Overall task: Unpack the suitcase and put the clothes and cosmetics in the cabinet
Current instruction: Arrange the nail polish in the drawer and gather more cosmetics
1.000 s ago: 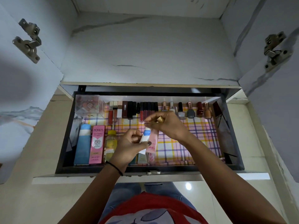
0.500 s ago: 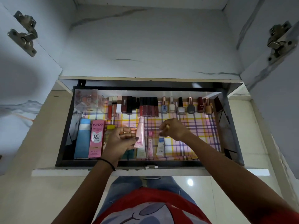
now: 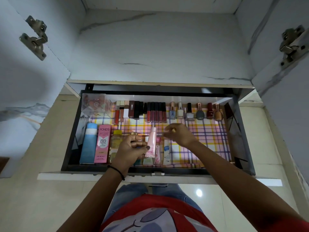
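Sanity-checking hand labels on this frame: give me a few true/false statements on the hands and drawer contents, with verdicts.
1. The left hand grips the pink tube. True.
2. Nail polish stands along the front edge. False: the nail polish bottles line the back wall of the drawer.
3. The Pond's box sits between the blue bottle and the yellow bottle. True.
4. The other hand holds the blue bottle. False: the right hand is over the checked liner, well away from that bottle.
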